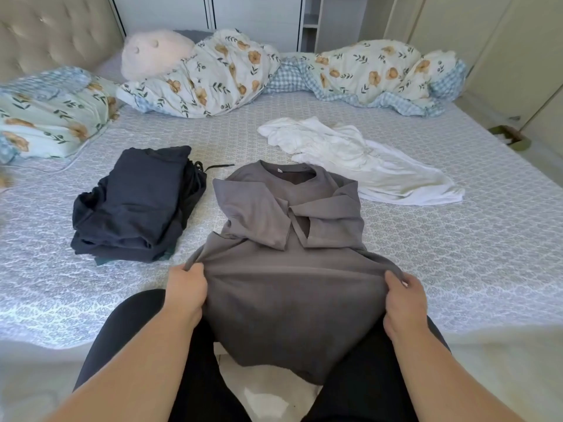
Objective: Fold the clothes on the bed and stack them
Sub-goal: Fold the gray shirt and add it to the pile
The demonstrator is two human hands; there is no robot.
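- The grey shirt (289, 239) lay at frame centre on the bed (457, 254), both sleeves folded inward across the chest and its lower part hanging over the near bed edge.
- The left hand (185, 287), lower centre-left, was closed on the shirt's left side.
- The right hand (403, 295), lower centre-right, was closed on the shirt's right side.
- A stack of folded dark clothes (134, 205) sat just left of the shirt, centre-left of the frame.
- An unfolded white garment (359, 159) lay upper right of the shirt, touching its collar area.
- A floral duvet (228, 71) was bunched along the top of the frame.
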